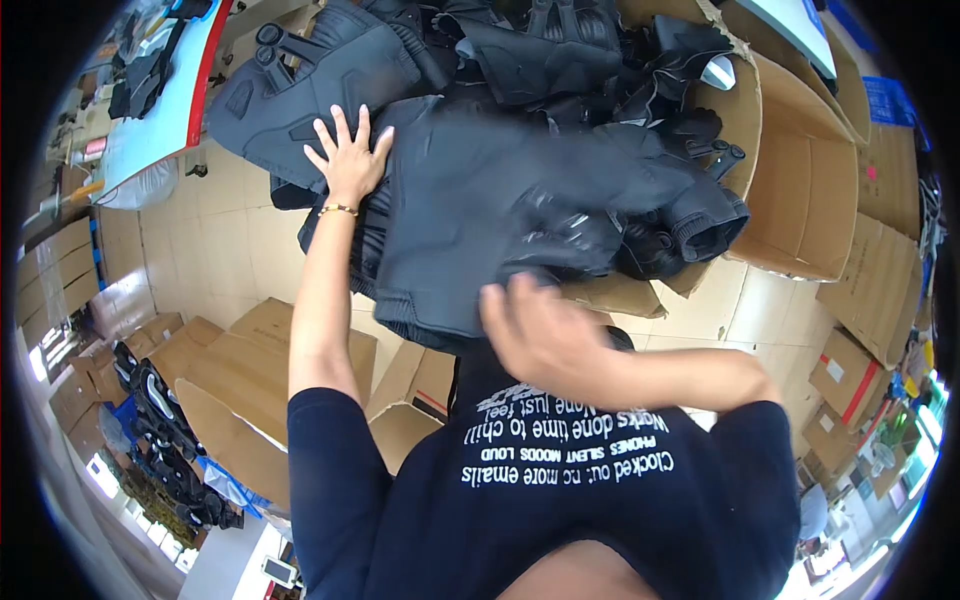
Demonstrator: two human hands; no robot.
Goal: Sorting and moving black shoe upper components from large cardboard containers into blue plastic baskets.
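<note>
My left hand (350,160) lies flat with its fingers spread on a black leather-like piece (265,105) that has raised panels and a short black fitting at its top. Nearest to me, a larger smooth black piece (430,220) with ribbed, elastic-looking edges is spread over the pile. My right hand (540,325) is at that piece's near edge, close to a shiny black part (565,240). Motion smears its fingers, so I cannot tell whether they grip anything. More black padded pieces (540,60) are heaped behind, partly hiding one another.
An open cardboard box (800,170) stands to the right of the heap. More cartons (250,360) are at the lower left, and flattened cardboard (870,290) leans at the far right. A red-edged table (170,120) is at the upper left, above a tiled floor (170,250).
</note>
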